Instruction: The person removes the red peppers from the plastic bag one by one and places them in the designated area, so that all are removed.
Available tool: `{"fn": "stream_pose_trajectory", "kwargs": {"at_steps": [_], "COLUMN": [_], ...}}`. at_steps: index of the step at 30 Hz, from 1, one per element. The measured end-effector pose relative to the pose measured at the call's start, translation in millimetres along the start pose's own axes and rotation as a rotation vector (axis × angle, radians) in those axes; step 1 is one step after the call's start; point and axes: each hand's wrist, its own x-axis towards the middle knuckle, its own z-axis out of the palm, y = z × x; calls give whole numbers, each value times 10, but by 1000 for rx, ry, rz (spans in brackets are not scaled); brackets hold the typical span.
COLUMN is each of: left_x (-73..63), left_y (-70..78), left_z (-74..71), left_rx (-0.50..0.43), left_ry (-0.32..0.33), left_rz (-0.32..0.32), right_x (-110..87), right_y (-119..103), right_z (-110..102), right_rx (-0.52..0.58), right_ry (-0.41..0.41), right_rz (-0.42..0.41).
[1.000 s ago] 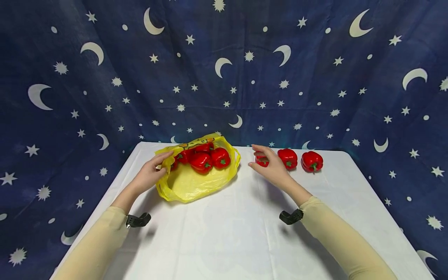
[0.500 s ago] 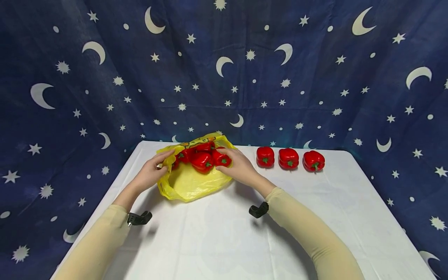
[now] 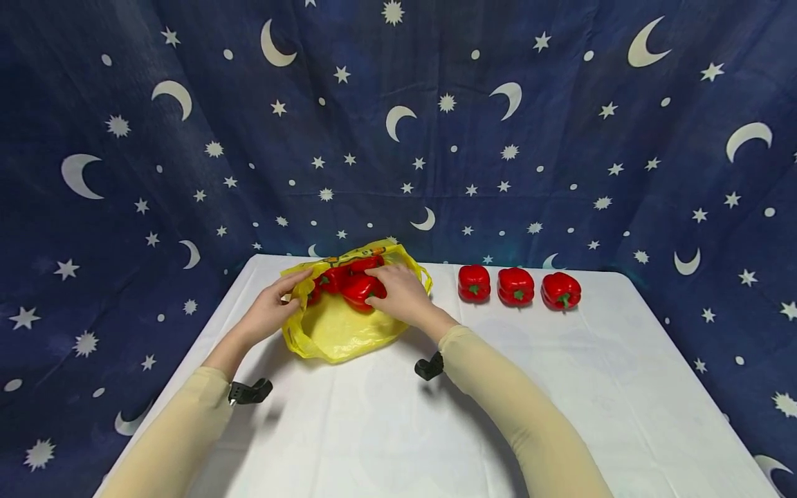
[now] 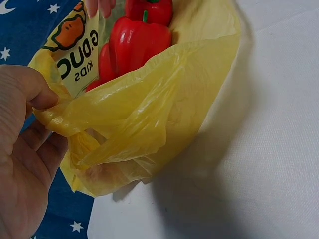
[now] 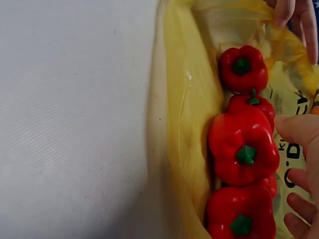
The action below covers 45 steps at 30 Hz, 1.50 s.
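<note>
A yellow plastic bag [image 3: 342, 339] lies on its side on the table, its mouth facing me. My left hand [image 3: 268, 311] pinches the bag's left edge between thumb and fingers, as the left wrist view shows with the bunched plastic [image 4: 60, 114]. Several red bell peppers [image 5: 244, 144] with green stems lie inside the bag. Over the bag's right part reaches my right hand [image 3: 401, 294], fingers spread and holding nothing, thumb tip close to a bell pepper [image 3: 361, 290]. That hand hides the rightmost pepper from the head view.
Three more red bell peppers stand in a row at the back right: one [image 3: 474, 283] nearest the bag, a middle one [image 3: 515, 287] and a right one [image 3: 560, 290]. White cloth covers the table [image 3: 373, 429]. A dark blue curtain [image 3: 398, 166] hangs behind it.
My right hand has moved left from in front of the row of peppers to over the peppers in the bag. The left hand stays at the bag's edge.
</note>
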Motion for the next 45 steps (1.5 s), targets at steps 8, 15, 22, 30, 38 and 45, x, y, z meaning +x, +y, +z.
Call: {"fn": "stream_pose_trajectory", "kwargs": {"at_steps": [8,15,22,30,38,45], "left_x": [-22,-28,-2,5,6,-2], "left_y": [15,10,24,26,26,12], "left_z": [7,8,-5,-17,-21,-23], "left_rx": [-1,-10,-10,-21,-21,-24], "left_ry": [8,-14,-11,-10,-10,-18], "left_rz": [12,-14,-16,-43,-41,-37], "right_x": [136,189,174,56,-45,-57], "right_y": [-66,-98,-120,-240,-243,-181], "right_z": [130,238,255,265,328,426], "right_rx": [-128,-200,-146,-27,195,448], "right_ry": [-15,-27,-44,-138,-227,-292], "right_rz": [50,60,-10,-129,-94,-6]}}
